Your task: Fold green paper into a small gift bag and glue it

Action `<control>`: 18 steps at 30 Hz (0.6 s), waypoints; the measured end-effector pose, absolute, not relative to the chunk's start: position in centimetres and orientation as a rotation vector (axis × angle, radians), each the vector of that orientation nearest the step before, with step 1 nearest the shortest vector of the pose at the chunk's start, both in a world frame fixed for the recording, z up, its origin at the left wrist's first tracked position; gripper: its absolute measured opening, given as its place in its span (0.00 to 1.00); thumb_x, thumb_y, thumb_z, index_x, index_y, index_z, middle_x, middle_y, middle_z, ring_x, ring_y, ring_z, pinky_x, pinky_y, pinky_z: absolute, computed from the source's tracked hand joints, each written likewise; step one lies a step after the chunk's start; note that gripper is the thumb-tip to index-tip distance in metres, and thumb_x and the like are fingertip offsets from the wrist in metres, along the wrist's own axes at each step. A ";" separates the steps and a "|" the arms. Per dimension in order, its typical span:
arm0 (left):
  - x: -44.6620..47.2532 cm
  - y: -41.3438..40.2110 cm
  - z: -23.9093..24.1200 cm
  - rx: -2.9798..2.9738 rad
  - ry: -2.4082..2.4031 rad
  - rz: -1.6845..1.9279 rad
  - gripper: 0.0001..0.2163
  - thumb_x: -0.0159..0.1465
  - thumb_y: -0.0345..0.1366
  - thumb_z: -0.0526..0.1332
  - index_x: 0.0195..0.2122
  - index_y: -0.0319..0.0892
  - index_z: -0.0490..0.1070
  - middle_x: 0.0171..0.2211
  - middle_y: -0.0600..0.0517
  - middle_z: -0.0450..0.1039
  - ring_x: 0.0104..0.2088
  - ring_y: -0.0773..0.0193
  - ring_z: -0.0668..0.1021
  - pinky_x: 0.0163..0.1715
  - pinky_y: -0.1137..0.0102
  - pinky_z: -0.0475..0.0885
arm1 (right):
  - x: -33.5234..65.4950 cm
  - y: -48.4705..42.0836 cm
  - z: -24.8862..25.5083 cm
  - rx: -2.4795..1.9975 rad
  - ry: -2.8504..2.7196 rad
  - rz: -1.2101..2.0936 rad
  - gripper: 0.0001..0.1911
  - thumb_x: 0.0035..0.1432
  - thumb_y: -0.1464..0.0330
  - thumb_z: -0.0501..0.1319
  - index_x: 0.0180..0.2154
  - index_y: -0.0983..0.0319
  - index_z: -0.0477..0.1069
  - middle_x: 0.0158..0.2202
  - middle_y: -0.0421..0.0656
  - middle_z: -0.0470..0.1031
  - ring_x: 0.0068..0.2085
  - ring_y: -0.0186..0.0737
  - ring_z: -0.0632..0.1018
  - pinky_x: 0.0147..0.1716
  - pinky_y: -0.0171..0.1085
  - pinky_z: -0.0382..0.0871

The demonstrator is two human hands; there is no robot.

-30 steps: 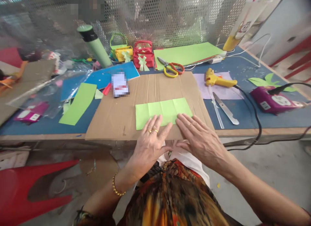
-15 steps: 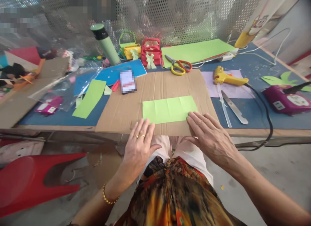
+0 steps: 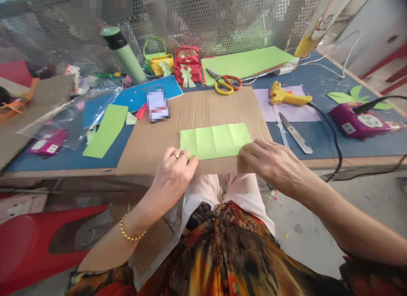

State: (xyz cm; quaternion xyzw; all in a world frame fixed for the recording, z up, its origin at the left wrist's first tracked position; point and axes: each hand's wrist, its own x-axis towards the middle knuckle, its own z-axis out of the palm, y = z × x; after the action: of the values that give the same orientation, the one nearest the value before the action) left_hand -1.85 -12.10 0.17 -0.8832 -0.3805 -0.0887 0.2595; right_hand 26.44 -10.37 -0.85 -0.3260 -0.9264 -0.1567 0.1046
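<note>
On a brown corrugated cardboard sheet (image 3: 152, 147), two hands at a creased light-green paper rectangle (image 3: 216, 141)

At the cardboard's near edge, we see the bare left hand (image 3: 175, 171), a gold beaded bracelet (image 3: 129, 238) at its wrist, and the bare right hand (image 3: 269, 162), both reaching in over that edge. The left fingers are curled, the thumb close by the paper's near left corner; the right fingers are bent and held together at the near right corner. We cannot tell whether either hand pinches the paper or only presses on it.

On the near half of the cardboard, the paper lies almost flat, mostly beyond the fingertips. Its long axis runs left to right, roughly along the cardboard's near edge, while its creases cross it from near to far. Neither hand looks clearly nearer: from the left fingers the paper stretches away and rightward, from the right fingers away and leftward.

Right of the cardboard we find a slim silver metal blade (image 3: 296, 135); left of it, a plain light-green paper strip (image 3: 106, 130). Farther back on the right lies a yellow plastic glue gun (image 3: 288, 96). At the cardboard's far edge rest scissors with yellow and orange handles (image 3: 221, 80).
</note>
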 end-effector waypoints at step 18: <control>1.6 -9.8 -1.4 -2.565 -0.943 -0.374 0.08 0.71 0.26 0.58 0.37 0.38 0.75 0.36 0.47 0.76 0.36 0.55 0.75 0.36 0.61 0.66 | 26.5 -8.9 -1.5 -0.916 -2.647 -0.599 0.15 0.71 0.75 0.53 0.30 0.62 0.70 0.29 0.44 0.69 0.32 0.41 0.65 0.35 0.41 0.55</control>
State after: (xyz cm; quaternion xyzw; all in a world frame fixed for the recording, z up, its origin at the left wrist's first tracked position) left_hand 1.62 -9.85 -1.38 -0.9129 -0.3356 -0.1330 0.1905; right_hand 26.55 -8.94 -1.54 -0.3166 -0.9153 -0.2072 0.1383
